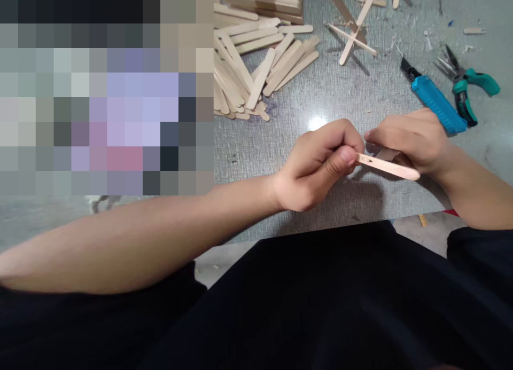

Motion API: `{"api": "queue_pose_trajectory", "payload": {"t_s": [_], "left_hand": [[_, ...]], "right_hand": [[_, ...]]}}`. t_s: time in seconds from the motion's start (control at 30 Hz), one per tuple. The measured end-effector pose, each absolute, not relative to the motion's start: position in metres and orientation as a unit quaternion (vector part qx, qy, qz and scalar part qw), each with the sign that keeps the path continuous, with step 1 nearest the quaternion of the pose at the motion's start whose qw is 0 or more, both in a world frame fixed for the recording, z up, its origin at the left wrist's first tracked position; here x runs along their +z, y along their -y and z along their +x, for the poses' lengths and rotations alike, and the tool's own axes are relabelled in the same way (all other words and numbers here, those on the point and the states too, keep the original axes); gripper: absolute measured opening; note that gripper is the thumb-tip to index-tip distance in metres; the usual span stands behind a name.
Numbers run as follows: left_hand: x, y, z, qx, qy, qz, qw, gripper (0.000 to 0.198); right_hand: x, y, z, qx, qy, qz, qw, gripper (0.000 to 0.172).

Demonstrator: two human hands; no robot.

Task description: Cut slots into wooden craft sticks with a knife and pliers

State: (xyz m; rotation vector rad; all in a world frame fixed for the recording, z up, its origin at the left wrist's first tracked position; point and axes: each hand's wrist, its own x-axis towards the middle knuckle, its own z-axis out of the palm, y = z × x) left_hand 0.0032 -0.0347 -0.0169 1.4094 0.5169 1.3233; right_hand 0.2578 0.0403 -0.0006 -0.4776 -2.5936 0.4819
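My left hand (324, 164) pinches one end of a wooden craft stick (388, 166) between thumb and curled fingers. Near that grip the stick has a small dark slit or hole; its rounded free end points right. My right hand (412, 138) is just behind the stick, its fingers bent toward my left hand. Whatever those fingers hold, if anything, is hidden. Beyond my right wrist lie a blue utility knife (438, 104) with its dark blade out and green-and-black needle-nose pliers (463, 87) with their jaws apart.
Loose craft sticks (260, 60) are heaped at the back, by a stacked bundle (262, 1). Crossed sticks joined together (355, 33) stand right of them. Small scraps (427, 39) litter the grey table (256, 172). A blurred-out patch covers the upper left.
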Motion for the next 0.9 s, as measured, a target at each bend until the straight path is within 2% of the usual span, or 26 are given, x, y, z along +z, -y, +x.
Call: {"api": "queue_pose_trajectory", "payload": {"t_s": [0.13, 0.47, 0.57, 0.9], "left_hand": [[-0.018, 0.039, 0.002, 0.55, -0.207, 0.632, 0.506, 0.039], [-0.016, 0.039, 0.001, 0.544, -0.195, 0.623, 0.527, 0.041], [-0.015, 0.039, 0.001, 0.538, -0.203, 0.612, 0.543, 0.044], [-0.007, 0.037, 0.0, 0.504, -0.233, 0.597, 0.579, 0.056]], "right_hand": [[0.001, -0.041, 0.253, 0.104, 0.948, -0.112, 0.278, 0.022], [0.002, -0.038, 0.248, 0.165, 0.938, -0.108, 0.286, 0.015], [0.005, -0.038, 0.25, 0.17, 0.944, -0.118, 0.256, 0.009], [0.007, -0.038, 0.251, 0.18, 0.945, -0.118, 0.246, 0.012]]}}
